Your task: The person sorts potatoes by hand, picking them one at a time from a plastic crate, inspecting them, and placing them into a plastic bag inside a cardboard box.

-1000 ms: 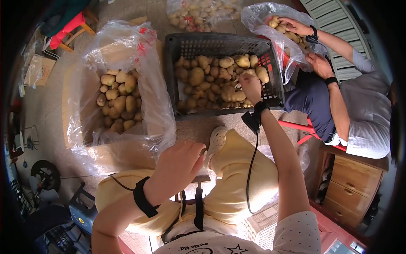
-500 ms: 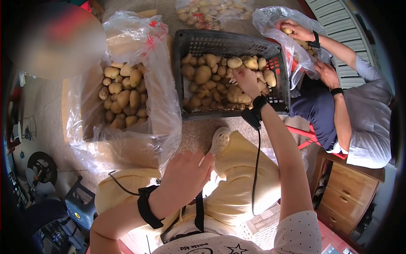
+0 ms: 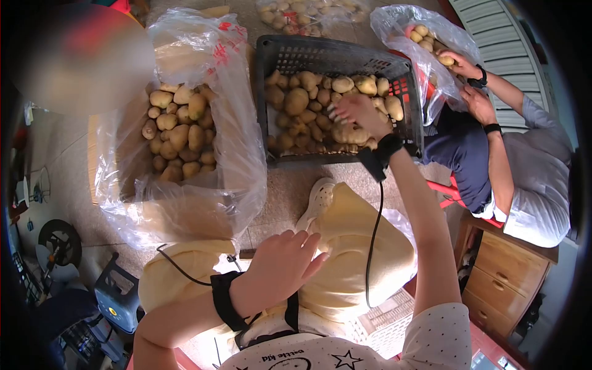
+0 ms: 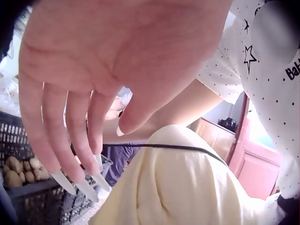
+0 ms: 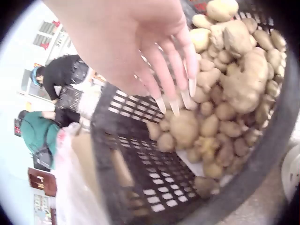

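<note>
My right hand [image 3: 361, 114] hovers over the potatoes [image 3: 296, 102] in a black plastic crate [image 3: 339, 161], fingers extended and nothing in its grasp. In the right wrist view its long-nailed fingers [image 5: 161, 70] point down at the potatoes, close above a large round potato [image 5: 184, 129]. A big knobbly potato [image 5: 246, 82] lies at the crate's side. My left hand [image 3: 280, 271] is held over my lap, palm down, with loosely straight fingers and nothing in it. The left wrist view shows its palm [image 4: 117, 47] and several long pale nails.
Left of the crate stands a cardboard box lined with clear plastic [image 3: 234, 203], holding potatoes [image 3: 179, 132]. Another person [image 3: 533, 166] sits at the right, hands at a plastic bag [image 3: 388, 28] of potatoes. Beyond the crate lies another bag of potatoes [image 3: 308, 15]. A wooden cabinet [image 3: 505, 277] stands lower right.
My right hand has shifted slightly within the crate and its fingers have spread. My left hand has moved a little right and its fingers opened out. The other person's upper hand has moved down the bag.
</note>
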`<control>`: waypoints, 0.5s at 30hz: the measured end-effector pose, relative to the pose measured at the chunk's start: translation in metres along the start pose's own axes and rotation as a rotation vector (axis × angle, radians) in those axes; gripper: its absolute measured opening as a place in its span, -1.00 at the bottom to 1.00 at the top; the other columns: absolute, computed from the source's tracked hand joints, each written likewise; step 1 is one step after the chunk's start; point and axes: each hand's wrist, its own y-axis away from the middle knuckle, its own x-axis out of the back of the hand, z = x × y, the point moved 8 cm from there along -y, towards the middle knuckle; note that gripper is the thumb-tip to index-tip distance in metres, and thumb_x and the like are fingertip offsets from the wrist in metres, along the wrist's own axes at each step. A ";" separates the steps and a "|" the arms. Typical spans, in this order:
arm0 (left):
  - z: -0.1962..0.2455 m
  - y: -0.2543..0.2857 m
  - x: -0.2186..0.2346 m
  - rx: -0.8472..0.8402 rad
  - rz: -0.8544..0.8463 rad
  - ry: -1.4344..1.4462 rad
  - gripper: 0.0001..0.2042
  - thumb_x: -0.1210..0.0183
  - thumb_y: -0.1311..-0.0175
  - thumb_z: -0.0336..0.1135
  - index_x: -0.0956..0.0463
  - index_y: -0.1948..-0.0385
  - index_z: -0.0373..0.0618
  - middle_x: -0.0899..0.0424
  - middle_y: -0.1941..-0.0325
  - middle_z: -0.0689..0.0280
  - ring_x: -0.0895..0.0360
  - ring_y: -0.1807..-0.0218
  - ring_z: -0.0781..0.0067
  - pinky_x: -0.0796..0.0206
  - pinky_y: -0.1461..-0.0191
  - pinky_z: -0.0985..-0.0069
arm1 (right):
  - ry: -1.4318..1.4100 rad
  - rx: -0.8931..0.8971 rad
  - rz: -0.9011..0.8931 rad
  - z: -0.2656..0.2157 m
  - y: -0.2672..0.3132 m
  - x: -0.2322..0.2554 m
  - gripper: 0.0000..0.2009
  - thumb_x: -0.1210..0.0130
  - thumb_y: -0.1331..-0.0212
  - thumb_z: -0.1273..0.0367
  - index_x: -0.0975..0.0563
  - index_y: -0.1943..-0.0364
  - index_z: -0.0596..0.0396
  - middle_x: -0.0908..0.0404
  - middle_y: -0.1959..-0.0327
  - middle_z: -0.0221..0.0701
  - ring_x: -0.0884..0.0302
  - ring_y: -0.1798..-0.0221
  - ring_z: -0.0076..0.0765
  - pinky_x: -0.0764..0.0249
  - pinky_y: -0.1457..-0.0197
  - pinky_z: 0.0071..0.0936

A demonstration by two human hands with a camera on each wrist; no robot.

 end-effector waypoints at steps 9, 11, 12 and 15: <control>0.064 0.005 -0.086 -0.120 -0.357 0.492 -0.63 -0.13 -0.24 -0.02 -0.35 0.34 -0.19 -0.63 0.51 0.21 -0.60 0.57 0.36 -0.44 0.50 0.55 | -0.052 0.373 0.213 -0.148 0.067 0.063 -0.61 0.06 -0.29 0.13 -0.52 0.06 0.17 -0.66 0.27 -0.38 -0.59 0.28 -0.55 -0.51 0.18 -0.60; 0.070 0.003 -0.075 -0.101 -0.160 0.345 -0.61 -0.20 -0.18 -0.01 -0.36 0.37 -0.20 -0.61 0.57 0.21 -0.59 0.61 0.38 -0.43 0.51 0.56 | -0.089 0.372 0.100 -0.166 0.076 0.065 -0.57 0.16 -0.35 0.12 -0.49 0.00 0.21 -0.66 0.22 -0.24 -0.62 0.23 -0.38 -0.55 0.10 -0.50; 0.069 0.004 -0.076 -0.068 -0.121 0.447 -0.62 -0.24 -0.14 -0.01 -0.38 0.39 -0.16 -0.59 0.64 0.28 -0.56 0.66 0.43 -0.39 0.55 0.56 | -0.120 0.393 0.132 -0.174 0.085 0.068 -0.61 0.13 -0.35 0.16 -0.52 0.08 0.23 -0.67 0.27 -0.27 -0.62 0.27 -0.44 -0.57 0.19 -0.56; 0.087 0.008 -0.058 -0.103 0.027 0.302 -0.66 -0.23 -0.16 -0.04 -0.40 0.41 -0.14 -0.59 0.68 0.33 -0.57 0.65 0.46 -0.34 0.57 0.58 | -0.162 0.438 0.200 -0.194 0.108 0.068 -0.64 0.10 -0.33 0.20 -0.51 0.09 0.27 -0.67 0.30 -0.23 -0.62 0.37 -0.44 -0.58 0.28 -0.55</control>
